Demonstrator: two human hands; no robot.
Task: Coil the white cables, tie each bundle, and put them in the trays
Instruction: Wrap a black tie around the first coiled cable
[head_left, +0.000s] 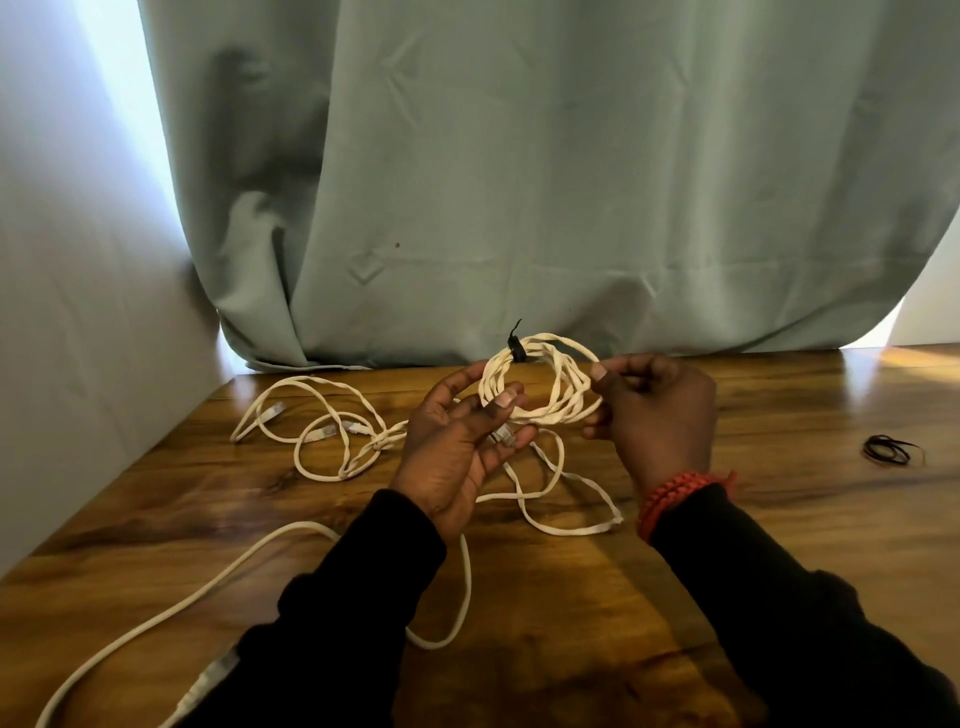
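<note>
**Coil tied once, held over desk: risks and counts**

Head view. Landmark: the coiled bundle (540, 382), which both hands are holding up above the desk (779, 519), in front of the curtain (571, 182).

- The left hand (462, 447) is pinching the bundle's near-left rim between thumb and fingers, with a plug (506, 436) lying against its fingers. The right hand (652, 410) is gripping the bundle's right rim, fingers curled round the strands.
- A black tie (516, 347) is sitting on the bundle's top-left edge, its tail sticking up.
- No tray is showing in this view.

Risks, as judged:
- The one tie is gathering only one side; if the right hand lets go, the loops there are likely to spring apart.
- A loose length (566, 499) is hanging below the bundle onto the desk; lifting could drag it and snag other cable.
- Left of the bundle, a tangled cable heap (332, 441) could knot further if pulled.

Counts:
- tied bundles: 1
- ties on it: 1
- spare black ties (889, 450), far right of the bundle: a small heap, number unclear
- plugs visible in the heap left of the bundle: 3
- long cable (156, 618) running below-left of the bundle: 1
- hands: 2
</note>
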